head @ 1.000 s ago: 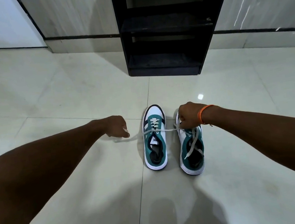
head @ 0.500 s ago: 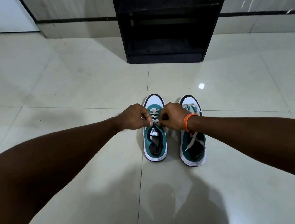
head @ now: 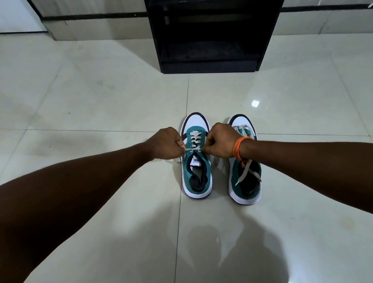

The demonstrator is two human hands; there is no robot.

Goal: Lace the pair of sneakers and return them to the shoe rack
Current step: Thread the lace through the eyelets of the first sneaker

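Two teal and white sneakers stand side by side on the floor, toes pointing away from me. The left sneaker point(head: 197, 177) has its white lace point(head: 195, 138) crossed through the eyelets. My left hand point(head: 166, 144) and my right hand point(head: 221, 140) are fisted on either side of its tongue, each pinching one end of that lace, pulled taut between them. An orange band circles my right wrist. The right sneaker point(head: 245, 181) has a loose lace point(head: 247, 172) lying across its opening. The black shoe rack point(head: 210, 29) stands beyond, shelves bare.
Glossy pale floor tiles point(head: 84, 106) stretch all around the shoes. A wall with a dark skirting stripe point(head: 96, 15) runs behind the rack. My shadow falls on the tiles near the bottom edge.
One second ago my hands were spread wide, pulling the lace out sideways. They came together over the left sneaker and now hold the lace ends just apart at its top eyelets.
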